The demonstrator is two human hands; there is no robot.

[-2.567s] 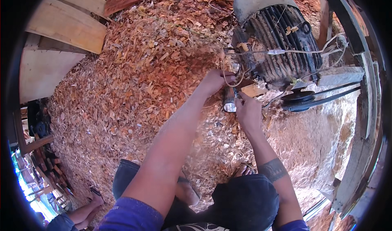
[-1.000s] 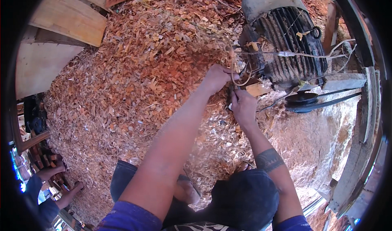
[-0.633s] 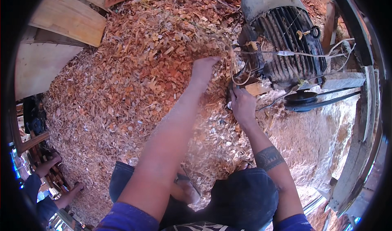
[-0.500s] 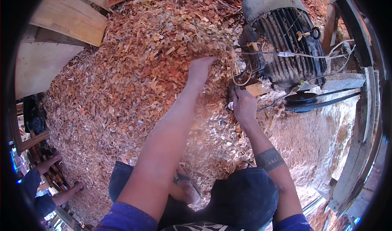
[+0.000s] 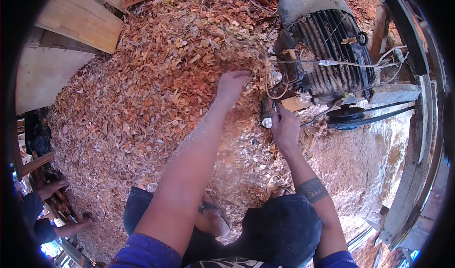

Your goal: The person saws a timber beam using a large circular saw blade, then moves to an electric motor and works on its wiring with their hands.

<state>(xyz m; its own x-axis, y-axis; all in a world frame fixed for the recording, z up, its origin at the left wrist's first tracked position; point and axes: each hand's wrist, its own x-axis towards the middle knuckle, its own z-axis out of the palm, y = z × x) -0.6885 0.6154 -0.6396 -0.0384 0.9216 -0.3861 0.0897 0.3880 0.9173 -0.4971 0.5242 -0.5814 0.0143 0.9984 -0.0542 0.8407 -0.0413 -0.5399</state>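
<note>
My left hand (image 5: 232,85) is low over the reddish wood shavings (image 5: 189,73), left of a ribbed electric motor (image 5: 332,47). Its fingers are bent and held together, and the back of the hand hides what they may grip. Just below the motor's left end, my right hand (image 5: 286,127) has its thumb and fingers against a dark cylindrical thing (image 5: 266,109) with a shiny silver end. A loop of pale wire (image 5: 276,97) hangs from the motor just above that hand.
A black pulley (image 5: 346,116) with a belt (image 5: 388,116) runs from the motor toward wooden posts (image 5: 426,121) at right. Planks (image 5: 78,19) lie at the upper left. A co-worker's limbs (image 5: 52,189) show at the lower left. A pale cable crosses the motor.
My right hand has lowered slightly and its fingers have shifted, showing more of the dark cylindrical thing and its silver end. My left hand's fingers have drawn in a little.
</note>
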